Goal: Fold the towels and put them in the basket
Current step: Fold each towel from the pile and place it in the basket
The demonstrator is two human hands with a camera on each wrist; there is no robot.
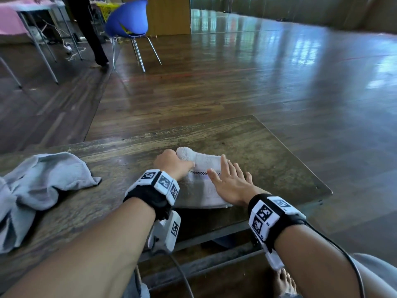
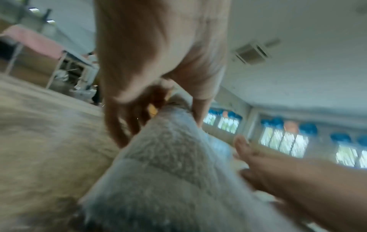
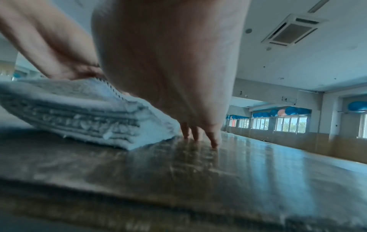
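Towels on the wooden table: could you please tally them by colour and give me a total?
White towel, partly folded, gripped by the left hand, right hand flat on it: 1
Grey towel, crumpled: 1
Total: 2

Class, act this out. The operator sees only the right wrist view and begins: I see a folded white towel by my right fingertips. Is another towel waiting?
Observer: Yes, a crumpled grey towel lies unfolded at the table's left end.
Operator: What is my left hand doing?
Observer: The left hand has its grip round the white towel's far, rolled fold.
Operator: Is a basket nearby?
Observer: None shows on the table; a blue chair stands on the floor beyond.
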